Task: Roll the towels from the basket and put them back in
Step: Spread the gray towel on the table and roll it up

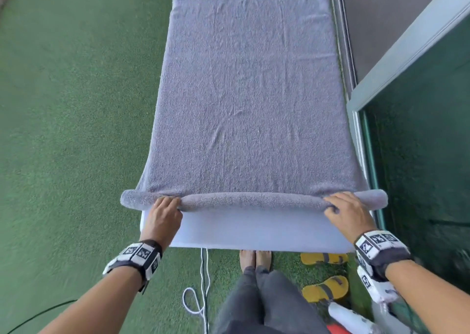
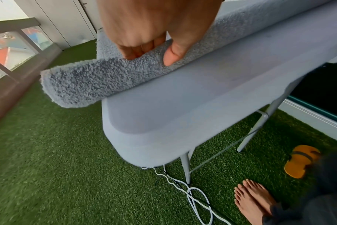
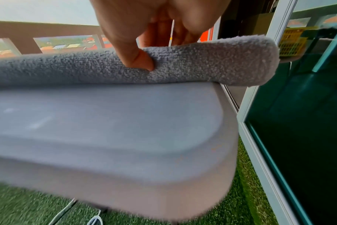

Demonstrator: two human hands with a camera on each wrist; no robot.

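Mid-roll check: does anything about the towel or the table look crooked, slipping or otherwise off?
One small thing: the grey towel is wider than the white table, so both ends of the roll overhang its sides unsupported. Otherwise the roll lies square across the table, with the left hand and right hand gripping it near each end. No damage shows.

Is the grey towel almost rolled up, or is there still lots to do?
Only just begun. Done: the grey towel lies spread flat along the white table, and its near edge is turned into one thin roll. In hand: the left hand and right hand grip that roll near its ends. Left: nearly the whole towel is unrolled, and no rolled towels are in view.
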